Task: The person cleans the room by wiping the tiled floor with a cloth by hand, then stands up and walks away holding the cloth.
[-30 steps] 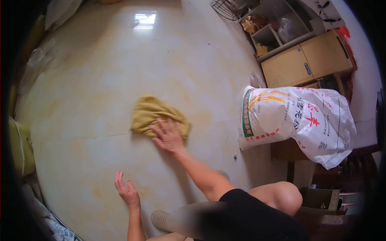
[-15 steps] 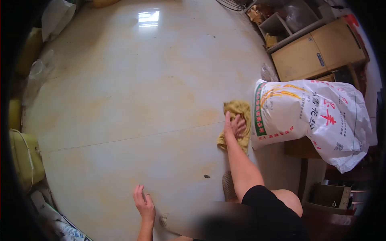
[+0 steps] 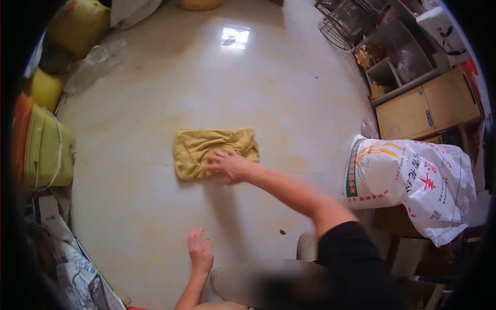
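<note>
A yellow cleaning cloth [image 3: 194, 147] lies spread on the pale tiled floor, wrinkled near its middle. My right hand [image 3: 230, 166] presses down on its lower part, fingers bent into the fabric and slightly blurred. My arm reaches across from the right. Lower down, my left hand [image 3: 200, 252] hovers apart from the cloth, with fingers loosely curved and nothing between them. Beneath me, two light perforated shoes [image 3: 307, 247] partly show.
A white printed flour sack [image 3: 408, 181] stands at the right, by a tan cabinet [image 3: 429, 108]. Along the left are a yellow-green bucket [image 3: 49, 150] and a clear plastic bag [image 3: 95, 64]. A small dark bit [image 3: 282, 232] lies on the floor [image 3: 144, 206] near my shoe.
My right hand has swept the cloth left, away from the flour sack, and the cloth now lies flatter and wider. My left hand keeps nearly the same pose. The view has shifted left.
</note>
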A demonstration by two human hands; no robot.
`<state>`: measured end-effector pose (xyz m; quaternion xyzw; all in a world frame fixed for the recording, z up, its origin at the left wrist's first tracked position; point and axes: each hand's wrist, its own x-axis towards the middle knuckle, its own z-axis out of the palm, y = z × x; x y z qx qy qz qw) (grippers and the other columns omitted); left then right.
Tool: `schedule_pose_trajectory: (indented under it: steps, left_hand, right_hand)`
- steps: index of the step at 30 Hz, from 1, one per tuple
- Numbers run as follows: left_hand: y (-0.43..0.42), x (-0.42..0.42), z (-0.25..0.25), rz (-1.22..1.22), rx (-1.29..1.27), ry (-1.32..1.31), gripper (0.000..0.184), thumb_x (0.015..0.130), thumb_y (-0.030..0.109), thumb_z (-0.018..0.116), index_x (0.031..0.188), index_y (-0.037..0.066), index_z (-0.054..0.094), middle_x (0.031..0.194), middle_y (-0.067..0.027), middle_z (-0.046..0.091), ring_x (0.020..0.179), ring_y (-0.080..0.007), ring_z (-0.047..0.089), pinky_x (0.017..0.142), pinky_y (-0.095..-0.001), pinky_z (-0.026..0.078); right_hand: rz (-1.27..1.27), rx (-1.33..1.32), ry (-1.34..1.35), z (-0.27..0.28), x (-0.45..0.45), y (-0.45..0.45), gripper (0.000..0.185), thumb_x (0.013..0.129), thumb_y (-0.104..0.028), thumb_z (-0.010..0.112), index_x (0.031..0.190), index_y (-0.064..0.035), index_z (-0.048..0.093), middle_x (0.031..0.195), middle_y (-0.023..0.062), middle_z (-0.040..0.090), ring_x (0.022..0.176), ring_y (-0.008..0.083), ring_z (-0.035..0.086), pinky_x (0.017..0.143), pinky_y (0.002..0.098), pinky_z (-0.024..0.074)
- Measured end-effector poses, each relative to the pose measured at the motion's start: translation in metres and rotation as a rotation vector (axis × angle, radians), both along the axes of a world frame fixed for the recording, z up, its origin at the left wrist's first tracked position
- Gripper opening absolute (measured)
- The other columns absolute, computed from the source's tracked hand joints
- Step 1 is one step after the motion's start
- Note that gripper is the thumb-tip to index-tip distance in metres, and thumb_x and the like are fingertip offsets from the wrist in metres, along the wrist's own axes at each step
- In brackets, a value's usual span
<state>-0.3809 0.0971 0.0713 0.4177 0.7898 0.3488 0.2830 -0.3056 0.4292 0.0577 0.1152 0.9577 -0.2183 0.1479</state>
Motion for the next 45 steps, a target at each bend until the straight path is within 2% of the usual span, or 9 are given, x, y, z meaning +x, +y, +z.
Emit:
schedule_pose_trajectory:
  steps: [3, 6, 9, 12, 17, 26, 32, 38, 45]
  left_hand:
    - [-0.006, 0.002, 0.000, -0.029, 0.033, -0.003, 0.038, 0.085, 0.002, 0.054, 0.123, 0.000, 0.056, 0.128, -0.0224, 0.054, 0.121, -0.0390, 0.049, 0.105, -0.0475, 0.037]
    - [-0.002, 0.008, -0.001, -0.058, 0.081, -0.046, 0.033, 0.088, 0.005, 0.054, 0.121, 0.002, 0.058, 0.127, -0.0211, 0.056, 0.120, -0.0375, 0.051, 0.104, -0.0455, 0.039]
    - [0.004, 0.012, 0.001, -0.095, 0.158, -0.083, 0.027, 0.091, 0.008, 0.054, 0.117, 0.002, 0.061, 0.125, -0.0205, 0.058, 0.118, -0.0377, 0.052, 0.103, -0.0465, 0.040]
    - [0.005, 0.017, 0.004, -0.138, 0.213, -0.137, 0.025, 0.093, 0.010, 0.053, 0.115, 0.003, 0.062, 0.124, -0.0200, 0.059, 0.117, -0.0380, 0.053, 0.101, -0.0474, 0.039]
    - [0.016, 0.019, 0.006, -0.160, 0.246, -0.201, 0.024, 0.095, 0.012, 0.051, 0.115, 0.004, 0.062, 0.123, -0.0186, 0.059, 0.117, -0.0378, 0.053, 0.101, -0.0481, 0.039]
    - [-0.009, -0.021, 0.003, -0.160, 0.166, 0.008, 0.024, 0.091, 0.013, 0.057, 0.112, 0.005, 0.063, 0.115, -0.0164, 0.060, 0.111, -0.0355, 0.054, 0.098, -0.0494, 0.039]
    - [-0.007, -0.048, 0.024, -0.434, 0.095, 0.201, 0.022, 0.087, 0.014, 0.061, 0.108, 0.006, 0.064, 0.112, -0.0146, 0.062, 0.111, -0.0338, 0.056, 0.100, -0.0462, 0.039]
    - [0.044, -0.044, 0.024, -0.509, 0.013, 0.165, 0.021, 0.087, 0.017, 0.063, 0.106, 0.008, 0.067, 0.107, -0.0123, 0.065, 0.108, -0.0277, 0.059, 0.103, -0.0469, 0.038]
    - [0.031, -0.070, 0.027, -0.246, -0.253, -0.010, 0.020, 0.090, 0.016, 0.057, 0.103, 0.006, 0.068, 0.100, -0.0147, 0.068, 0.099, -0.0332, 0.063, 0.092, -0.0450, 0.046]
  right_hand:
    - [0.124, 0.005, 0.175, 0.007, 0.093, -0.081, 0.074, 0.082, -0.035, 0.069, 0.148, -0.0222, 0.037, 0.153, 0.0133, 0.034, 0.145, 0.0361, 0.025, 0.112, 0.0613, 0.0252]
    - [0.024, -0.110, -0.234, 0.051, 0.153, -0.191, 0.076, 0.089, -0.037, 0.064, 0.153, -0.0295, 0.026, 0.158, 0.0119, 0.025, 0.147, 0.0377, 0.020, 0.111, 0.0630, 0.0266]
    - [-0.037, -0.223, -0.544, 0.109, 0.131, -0.216, 0.076, 0.089, -0.036, 0.064, 0.154, -0.0294, 0.024, 0.158, 0.0131, 0.025, 0.145, 0.0409, 0.021, 0.109, 0.0642, 0.0283]
    - [-0.308, -0.170, -0.279, 0.155, 0.093, -0.198, 0.078, 0.089, -0.035, 0.065, 0.154, -0.0281, 0.023, 0.156, 0.0139, 0.027, 0.144, 0.0438, 0.023, 0.107, 0.0635, 0.0311]
    - [-0.223, -0.176, -0.319, 0.202, 0.049, -0.182, 0.075, 0.092, -0.037, 0.061, 0.155, -0.0281, 0.021, 0.153, 0.0216, 0.029, 0.140, 0.0469, 0.027, 0.102, 0.0649, 0.0356]
    - [-0.095, 0.044, -0.226, 0.098, -0.036, -0.146, 0.078, 0.091, -0.044, 0.060, 0.155, -0.0326, 0.018, 0.160, 0.0192, 0.018, 0.145, 0.0481, 0.016, 0.107, 0.0677, 0.0280]
    - [-0.196, 0.296, -0.124, 0.008, -0.028, -0.040, 0.070, 0.094, -0.046, 0.054, 0.154, -0.0351, 0.021, 0.162, 0.0139, 0.015, 0.147, 0.0460, 0.012, 0.105, 0.0740, 0.0228]
    - [-0.276, 0.150, -0.209, -0.022, 0.002, 0.008, 0.064, 0.096, -0.060, 0.041, 0.153, -0.0427, 0.019, 0.164, 0.0085, 0.014, 0.149, 0.0394, 0.010, 0.107, 0.0741, 0.0181]
    - [-0.901, 0.232, -0.208, -0.030, 0.140, 0.088, 0.067, 0.096, -0.060, 0.040, 0.155, -0.0373, 0.019, 0.162, 0.0163, 0.013, 0.149, 0.0423, 0.009, 0.109, 0.0717, 0.0176]
